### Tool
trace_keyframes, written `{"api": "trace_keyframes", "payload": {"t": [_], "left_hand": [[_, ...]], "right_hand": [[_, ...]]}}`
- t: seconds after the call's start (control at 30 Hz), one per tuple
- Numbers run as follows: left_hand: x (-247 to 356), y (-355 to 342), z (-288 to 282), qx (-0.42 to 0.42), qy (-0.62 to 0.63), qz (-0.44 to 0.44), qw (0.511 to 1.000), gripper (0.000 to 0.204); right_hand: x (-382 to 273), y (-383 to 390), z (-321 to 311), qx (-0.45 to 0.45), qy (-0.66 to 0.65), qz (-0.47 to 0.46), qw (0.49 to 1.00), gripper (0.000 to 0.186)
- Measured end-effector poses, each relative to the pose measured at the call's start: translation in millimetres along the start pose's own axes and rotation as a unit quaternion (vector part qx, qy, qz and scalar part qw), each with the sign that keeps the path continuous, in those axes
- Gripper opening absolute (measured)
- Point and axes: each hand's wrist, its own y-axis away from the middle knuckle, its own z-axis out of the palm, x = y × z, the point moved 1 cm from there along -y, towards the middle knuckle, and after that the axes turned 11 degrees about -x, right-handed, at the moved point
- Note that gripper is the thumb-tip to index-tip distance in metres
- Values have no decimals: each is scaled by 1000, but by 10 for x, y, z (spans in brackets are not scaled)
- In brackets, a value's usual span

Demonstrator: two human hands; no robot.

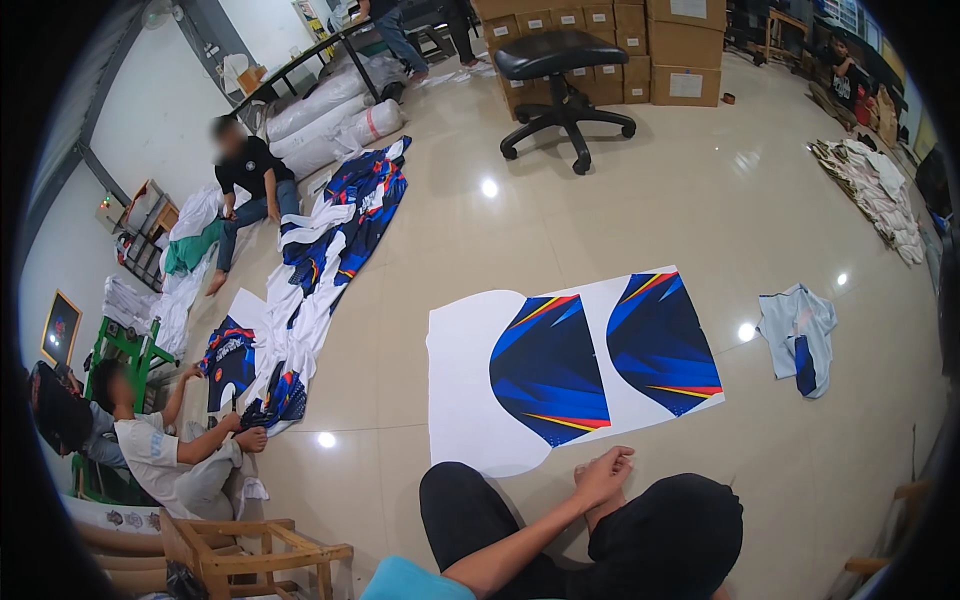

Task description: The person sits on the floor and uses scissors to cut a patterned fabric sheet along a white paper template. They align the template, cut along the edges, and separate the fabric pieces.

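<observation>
A white fabric sheet (460, 390) lies flat on the floor before my knees. Two curved panels are printed on it: a left blue panel (555, 370) and a right blue panel (665, 345), both dark blue with red and yellow stripes. My left hand (604, 474) is just below the sheet's near edge, over my bare foot (602, 510). Its fingers look curled together, and anything within them is hidden. My right hand is out of sight behind or below my raised right knee (665, 535).
A crumpled pale garment (800, 330) lies right of the sheet. Printed jerseys (350, 225) form a long pile at left, beside two seated people. A wheeled black stool (562, 60) stands ahead, before stacked cartons (685, 50). A wooden stool (265, 555) is at lower left.
</observation>
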Motion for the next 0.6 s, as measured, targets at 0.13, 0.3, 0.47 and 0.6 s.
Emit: {"api": "trace_keyframes", "payload": {"t": [0.13,0.3,0.47,0.6], "left_hand": [[644,79,236,-87,-86,5,992,44],[488,-167,504,-82,229,35,969,47],[202,-216,191,-72,393,-93,912,41],[-31,-366,240,96,493,-43,864,38]], "right_hand": [[555,370,-497,53,-201,154,966,39],[396,-158,-474,-53,-533,129,835,34],[-294,-348,-553,-96,-658,250,704,30],[-352,-248,-525,-116,-661,259,695,30]]}}
